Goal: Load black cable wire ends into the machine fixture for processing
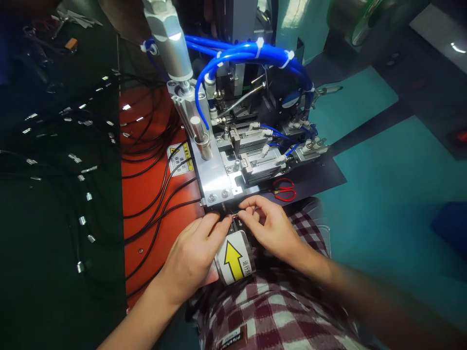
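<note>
Crosswise, thin wires lie between left hand and right hand

Coloured wire ends: partly hidden by left hand and right hand, too small to count
Silver cylinder: top cut off by upper edge
Green-rimmed reel: blurred, cut off above
Blue item: blurred, kind unclear
</note>
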Motion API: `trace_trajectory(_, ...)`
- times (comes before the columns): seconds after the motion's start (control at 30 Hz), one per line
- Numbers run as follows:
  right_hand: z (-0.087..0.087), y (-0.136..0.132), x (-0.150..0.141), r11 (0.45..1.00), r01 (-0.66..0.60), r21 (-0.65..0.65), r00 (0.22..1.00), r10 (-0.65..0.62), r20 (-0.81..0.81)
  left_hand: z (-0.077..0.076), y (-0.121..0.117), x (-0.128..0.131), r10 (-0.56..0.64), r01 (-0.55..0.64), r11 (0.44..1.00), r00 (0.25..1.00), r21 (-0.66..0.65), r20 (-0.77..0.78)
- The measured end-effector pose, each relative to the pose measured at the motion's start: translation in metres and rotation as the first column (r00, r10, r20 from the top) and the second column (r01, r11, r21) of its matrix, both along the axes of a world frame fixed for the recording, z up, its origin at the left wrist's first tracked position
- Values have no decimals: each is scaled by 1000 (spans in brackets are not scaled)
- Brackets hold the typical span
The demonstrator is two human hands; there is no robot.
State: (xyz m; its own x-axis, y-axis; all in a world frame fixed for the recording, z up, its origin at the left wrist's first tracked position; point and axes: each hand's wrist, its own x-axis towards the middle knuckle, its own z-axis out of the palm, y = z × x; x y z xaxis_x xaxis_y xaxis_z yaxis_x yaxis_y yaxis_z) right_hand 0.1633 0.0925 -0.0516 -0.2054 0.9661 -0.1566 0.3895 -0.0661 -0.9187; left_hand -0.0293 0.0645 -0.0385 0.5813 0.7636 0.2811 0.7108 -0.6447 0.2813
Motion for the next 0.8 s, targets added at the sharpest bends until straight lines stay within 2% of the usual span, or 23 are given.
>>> trace_trajectory(0.2,3,0,-4,982,-54,182,996,40,76,1,-3,-3,2,-1,999,1000,-48,14)
trace_trajectory(0.27,3,0,-4,976,-77,205,993,56,104,1,-3,-3,2,-1,999,1000,-49,15)
trace_trajectory(0.5,-1,2,-4,997,-46,62,998,44,38,-1,-3,-2,14,-14,999,1000,-49,-6)
trace_trajectory(0.73,-1,2,-4,998,-48,51,997,45,58,1,-1,-1,1,-1,1000,1000,-6,1)
trace_trajectory(0.8,-2,3,-5,999,-31,7,999,31,42,1,-1,-1,0,0,1000,1000,6,9)
